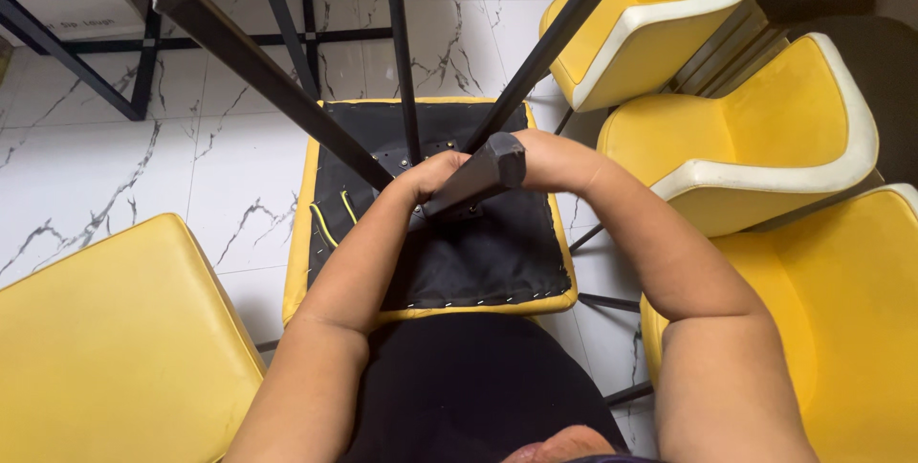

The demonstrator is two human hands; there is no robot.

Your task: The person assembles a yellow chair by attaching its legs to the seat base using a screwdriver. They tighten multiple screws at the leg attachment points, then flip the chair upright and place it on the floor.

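Chair upturned: a yellow chair (430,310) lies seat-down on the marble floor (105,166), black underside facing up, its black metal legs (268,71) pointing toward the camera.
Neighbouring seats: more yellow chairs (755,128) crowd close to the right of the upturned chair, and a yellow cushion (105,348) lies just to its left.
Near leg: the leg end (483,171) closest to the person rises over the middle of the underside, where the legs meet the mounting plate.
Left hand: left hand (430,176) is curled at the base of that leg; whether it truly grips it I cannot tell, the leg hides the fingers.
Right hand: right hand (540,159) is bent in behind the same leg, its hold likewise hidden.
Risk, tipping: with both hands pressing at one spot, the chair could rock and swing a leg toward the face.
Risk, pinching: fingers near the leg joint could get caught if the frame shifts.
Risk, staples: the staples (497,298) along the near edge of the underside could scratch a forearm.
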